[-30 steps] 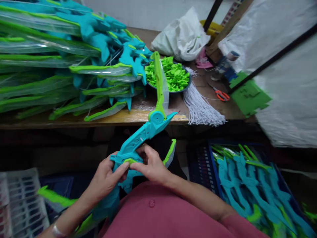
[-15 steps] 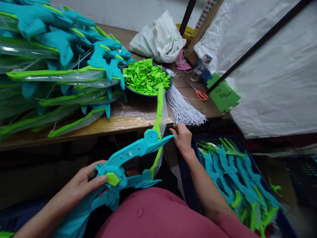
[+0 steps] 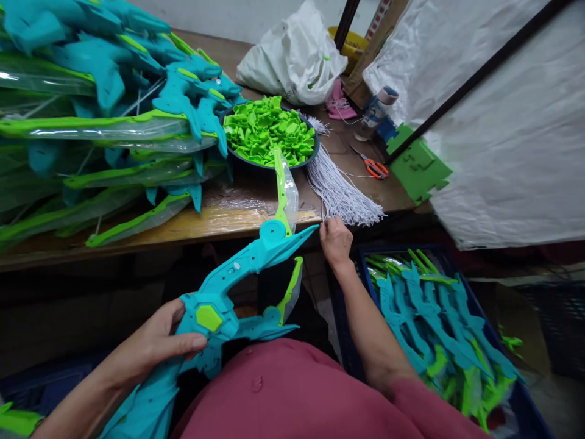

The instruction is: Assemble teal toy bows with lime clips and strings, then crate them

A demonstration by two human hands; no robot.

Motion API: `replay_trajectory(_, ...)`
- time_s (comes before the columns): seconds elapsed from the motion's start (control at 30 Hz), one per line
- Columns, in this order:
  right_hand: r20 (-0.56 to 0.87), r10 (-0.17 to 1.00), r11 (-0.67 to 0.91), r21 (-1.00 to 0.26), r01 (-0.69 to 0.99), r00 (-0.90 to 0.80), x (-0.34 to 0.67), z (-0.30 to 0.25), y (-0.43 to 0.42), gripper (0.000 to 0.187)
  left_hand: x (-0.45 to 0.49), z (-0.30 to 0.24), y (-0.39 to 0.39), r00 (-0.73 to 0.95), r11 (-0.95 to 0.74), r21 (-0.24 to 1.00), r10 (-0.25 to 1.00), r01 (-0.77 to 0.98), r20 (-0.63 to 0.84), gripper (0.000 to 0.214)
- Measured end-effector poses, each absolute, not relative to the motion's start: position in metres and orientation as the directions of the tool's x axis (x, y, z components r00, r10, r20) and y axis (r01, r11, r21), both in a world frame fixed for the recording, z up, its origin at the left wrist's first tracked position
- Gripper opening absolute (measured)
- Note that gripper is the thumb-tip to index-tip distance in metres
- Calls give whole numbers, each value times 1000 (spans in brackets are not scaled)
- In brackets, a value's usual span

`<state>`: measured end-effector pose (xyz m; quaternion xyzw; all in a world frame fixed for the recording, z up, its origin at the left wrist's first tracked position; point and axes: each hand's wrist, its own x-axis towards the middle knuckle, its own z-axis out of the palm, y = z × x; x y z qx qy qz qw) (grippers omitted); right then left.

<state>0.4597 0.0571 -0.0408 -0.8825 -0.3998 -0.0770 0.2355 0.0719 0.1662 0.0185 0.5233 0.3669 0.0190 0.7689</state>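
A teal plastic toy bow point(image 3: 228, 274) with a green hexagonal badge lies across my lap, its grip end pointing to the lower left. My left hand point(image 3: 159, 341) is wrapped round its body, thumb beside the badge. Two green limbs with clear plastic edges stick out of it: the upper limb point(image 3: 282, 192) points toward the table, and the lower limb point(image 3: 291, 289) is shorter in view. Just past the bow's pointed teal tip, my right hand point(image 3: 337, 244) is closed in a pinch at the loose end of a white cord point(image 3: 322, 204) from the bundle on the table.
On the table point(image 3: 247, 210) are a bowl of green parts point(image 3: 269, 131), a bundle of white cords point(image 3: 342, 192), orange scissors point(image 3: 375, 169) and a white bag point(image 3: 292, 58). Assembled bows point(image 3: 109, 134) are piled at left. More bows point(image 3: 439, 323) fill a blue crate at right.
The upper green limb has swung left, and a gap now shows between it and the lower limb. My right hand has risen slightly; my left keeps its hold on the bow.
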Motion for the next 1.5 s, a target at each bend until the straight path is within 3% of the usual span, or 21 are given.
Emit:
replay_trajectory(0.13,346,656,-521,-435,734,671,449,-29,56,19,74,14,165,793,563,778,324,277,-516,42)
replay_trajectory(0.33,297,794,-246,-640,728,530,374,2,40,23,95,4,169,892,683,712,205,165,-403,79)
replay_trajectory(0.47,232,911,-59,-747,663,341,311,11,24,27,117,-2,170,922,719,682,161,135,-353,60)
replay_trajectory(0.57,129,976,32,-884,467,177,278,0,14,22,127,-7,168,923,739,662,159,124,-351,40)
replay_trajectory(0.67,-65,998,-62,-990,127,-22,265,-18,9,19,126,-11,163,926,739,655,123,154,-356,34)
replay_trajectory(0.77,-150,978,-152,-988,-2,-149,264,-30,8,23,114,-14,157,933,713,672,71,201,-353,39)
replay_trajectory(0.83,-180,973,-189,-981,-50,-143,264,-34,9,26,101,-14,155,922,715,663,70,220,-381,42)
replay_trajectory(1.07,-309,940,-291,-948,-130,142,253,-41,2,25,46,-24,148,849,790,572,132,222,-512,39)
replay_trajectory(1.13,-305,949,-292,-947,-136,84,251,-41,2,22,38,-28,144,835,805,554,145,213,-531,41)
replay_trajectory(1.23,-298,942,-320,-935,-150,-152,249,-43,1,19,39,-33,139,845,827,538,162,166,-510,47)
replay_trajectory(1.33,-319,897,-397,-886,-239,-305,246,-50,4,29,46,-33,137,865,831,544,183,118,-467,43)
replay_trajectory(1.4,-354,903,-423,-833,-358,-243,246,-56,11,42,48,-32,136,879,830,544,164,123,-448,43)
replay_trajectory(1.5,-398,917,-347,-779,-523,-16,258,-63,28,56,46,-29,134,903,807,559,80,189,-422,46)
